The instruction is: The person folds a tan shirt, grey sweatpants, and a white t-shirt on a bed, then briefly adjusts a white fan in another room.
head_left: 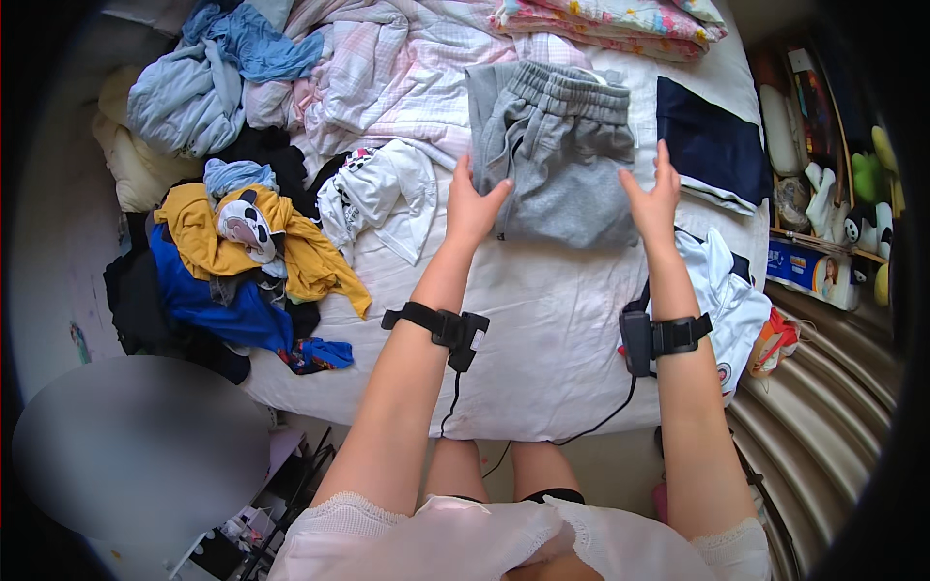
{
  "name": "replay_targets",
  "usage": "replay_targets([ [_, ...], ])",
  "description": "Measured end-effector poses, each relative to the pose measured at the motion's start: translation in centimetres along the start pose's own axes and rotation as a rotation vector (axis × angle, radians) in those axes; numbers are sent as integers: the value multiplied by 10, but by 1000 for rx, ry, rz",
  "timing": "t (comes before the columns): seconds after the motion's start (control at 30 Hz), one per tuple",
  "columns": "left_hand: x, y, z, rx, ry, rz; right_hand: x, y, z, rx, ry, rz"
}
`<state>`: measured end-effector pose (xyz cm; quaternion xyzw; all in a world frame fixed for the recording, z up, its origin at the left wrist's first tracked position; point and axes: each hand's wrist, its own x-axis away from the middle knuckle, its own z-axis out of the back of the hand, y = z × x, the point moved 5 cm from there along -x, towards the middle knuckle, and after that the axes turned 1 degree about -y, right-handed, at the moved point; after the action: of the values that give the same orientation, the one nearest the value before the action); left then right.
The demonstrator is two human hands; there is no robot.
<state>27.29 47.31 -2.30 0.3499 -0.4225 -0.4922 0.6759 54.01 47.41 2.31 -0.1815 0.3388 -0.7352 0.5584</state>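
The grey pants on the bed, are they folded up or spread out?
Folded. The grey pants lie doubled into a compact block, waistband on top, between the left hand and right hand.

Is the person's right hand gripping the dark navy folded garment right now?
No, the right hand is open at the edge of the grey sweatpants, while the navy garment lies untouched beside it.
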Motion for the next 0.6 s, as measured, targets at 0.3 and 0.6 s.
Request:
replay_targets([
  [0.3,99,-146,109,107,-76,408,165,-64,-98,-404,-506,-236],
  [0.6,202,-209,248,221,-45,626,245,-137,-251,-709,-860,-807],
])
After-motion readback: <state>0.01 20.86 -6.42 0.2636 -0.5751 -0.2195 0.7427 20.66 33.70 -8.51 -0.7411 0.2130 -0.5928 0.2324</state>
